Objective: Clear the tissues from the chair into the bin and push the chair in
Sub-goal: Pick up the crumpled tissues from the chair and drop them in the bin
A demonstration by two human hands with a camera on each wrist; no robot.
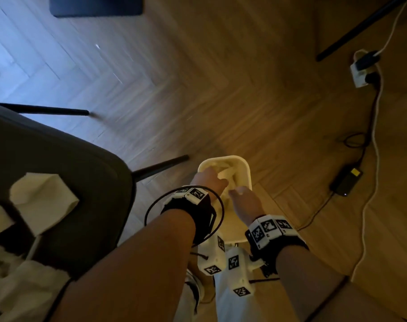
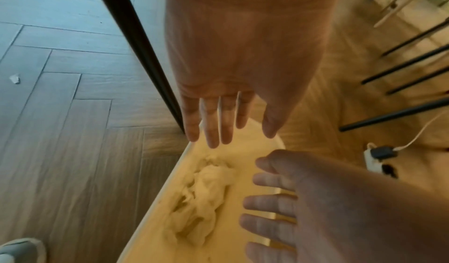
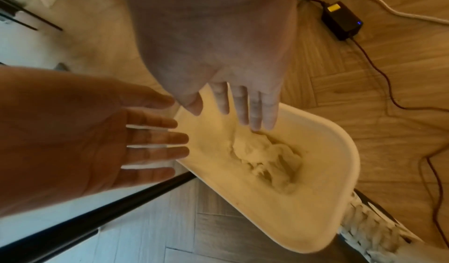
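Both the left hand and right hand hover spread and empty over the cream plastic bin; the remaining white folded tissues lie on the dark upholstered chair, nearer the left hand.

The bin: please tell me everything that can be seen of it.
The bin is a cream, plastic-looking tub, roughly rectangular with rounded corners and a smooth rim. It stands upright and open on the wooden floor beside a black chair leg. Crumpled tissues lie inside. Both open hands hover over it.
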